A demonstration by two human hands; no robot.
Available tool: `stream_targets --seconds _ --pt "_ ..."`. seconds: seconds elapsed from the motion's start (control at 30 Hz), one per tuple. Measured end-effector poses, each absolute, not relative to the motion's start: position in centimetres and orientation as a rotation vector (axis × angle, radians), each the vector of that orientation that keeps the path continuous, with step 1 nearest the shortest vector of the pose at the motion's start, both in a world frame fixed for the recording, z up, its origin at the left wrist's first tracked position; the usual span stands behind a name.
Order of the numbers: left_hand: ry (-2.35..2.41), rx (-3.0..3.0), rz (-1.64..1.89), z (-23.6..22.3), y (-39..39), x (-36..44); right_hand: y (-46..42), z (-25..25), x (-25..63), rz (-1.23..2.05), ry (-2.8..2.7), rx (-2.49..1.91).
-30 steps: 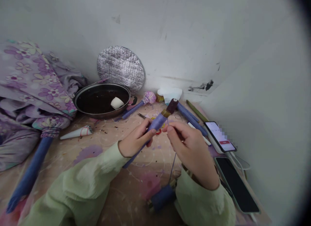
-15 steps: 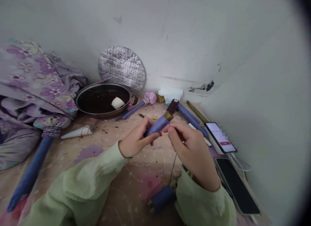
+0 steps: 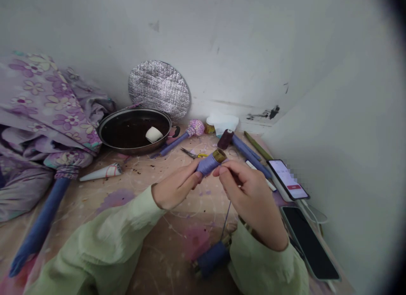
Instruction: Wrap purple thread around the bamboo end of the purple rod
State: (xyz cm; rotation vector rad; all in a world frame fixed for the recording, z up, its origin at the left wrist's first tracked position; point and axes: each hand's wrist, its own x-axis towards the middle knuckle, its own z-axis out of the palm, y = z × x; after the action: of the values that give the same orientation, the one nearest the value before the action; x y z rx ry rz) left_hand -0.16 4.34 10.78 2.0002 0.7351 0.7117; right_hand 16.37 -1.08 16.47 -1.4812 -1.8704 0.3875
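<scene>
A slim tube or cone wound with blue-violet thread (image 3: 207, 165) is in my left hand (image 3: 177, 185), whose fingers wrap around it. Its olive-brown end (image 3: 219, 155) sticks out toward the wall and looks hollow. Close beside that end, my right hand (image 3: 244, 189) pinches the thread between thumb and fingertips. A blue strand (image 3: 226, 219) hangs below the right hand to a blue thread spool (image 3: 211, 259) lying on the table. A dark maroon thread spool (image 3: 225, 139) stands just beyond the tube's end.
At the back left, a dark pan (image 3: 133, 132) holds a white piece (image 3: 154, 135). Scissors (image 3: 192, 153) lie behind my left hand. Blue rods (image 3: 247, 153), a green stick (image 3: 256, 145) and two phones (image 3: 288, 178) line the right side. Floral cloth (image 3: 47, 100) is piled left.
My left hand has turned the tube, and its olive end now tips more toward me. The right hand stays nearly in place, pinching the thread.
</scene>
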Motion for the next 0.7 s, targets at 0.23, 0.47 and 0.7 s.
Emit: stream_targets --seconds 0.23,0.47,0.7 --pt "0.547 1.66 0.793 11.41 4.52 0.0 -0.81 16.36 16.77 0.371 -1.858 -1.534" --pt "0.483 1.367 0.815 11.43 3.89 0.52 -0.75 16.45 16.57 0.355 -1.848 -1.527" --pt "0.602 1.412 0.838 10.71 4.31 0.57 -0.75 16.37 16.65 0.334 -1.856 -1.496"
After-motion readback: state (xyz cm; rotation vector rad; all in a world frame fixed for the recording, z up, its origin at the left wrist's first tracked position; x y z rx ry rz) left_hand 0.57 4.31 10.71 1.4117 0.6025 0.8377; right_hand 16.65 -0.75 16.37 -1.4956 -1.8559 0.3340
